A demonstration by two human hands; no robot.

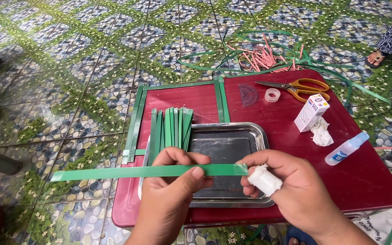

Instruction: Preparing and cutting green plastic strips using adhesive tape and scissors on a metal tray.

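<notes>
My left hand [171, 190] pinches a long flat green strap strip [128, 172] and holds it level over a steel tray [246, 131]. My right hand [291, 188] grips a small wad of white cloth [265, 179], pressed against the strip's right end. Several cut green strips [171, 129] lean side by side on the tray's left rim. The tray rests on a low dark red table [364, 177].
On the table lie orange-handled scissors [298, 87], a tape roll [272, 95], a clear protractor [248, 95], a small white box [311, 112], crumpled tissue [321, 134] and a glue bottle [346, 148]. Green straps and pink scraps [262, 58] litter the pebble-patterned floor. Another person's sandalled foot [376, 57] is at far right.
</notes>
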